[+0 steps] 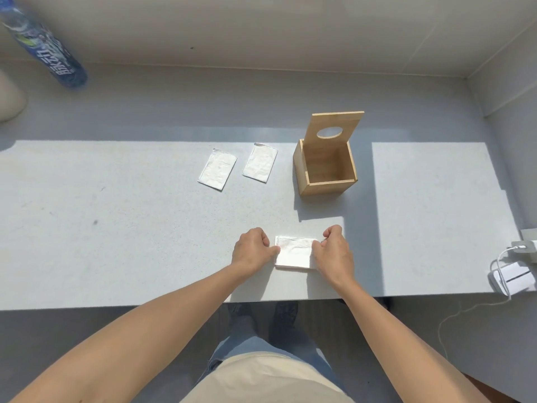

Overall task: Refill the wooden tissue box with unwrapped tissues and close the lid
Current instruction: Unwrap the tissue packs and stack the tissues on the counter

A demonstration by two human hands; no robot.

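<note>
A white tissue pack (294, 253) lies near the table's front edge. My left hand (253, 250) pinches its left end and my right hand (333, 251) grips its right end. Behind it, to the right, stands the wooden tissue box (327, 181) with nothing visible inside. Its lid (334, 127), with an oval hole, is tipped up at the back. Two more wrapped tissue packs lie flat left of the box, one at the left (218, 169) and one closer to the box (260, 163).
The grey table (116, 228) has its front edge just below my hands. A blue plastic bottle (43, 45) stands at the far left back. A white charger with cable (511, 277) sits at the right edge. A wall runs along the back and right.
</note>
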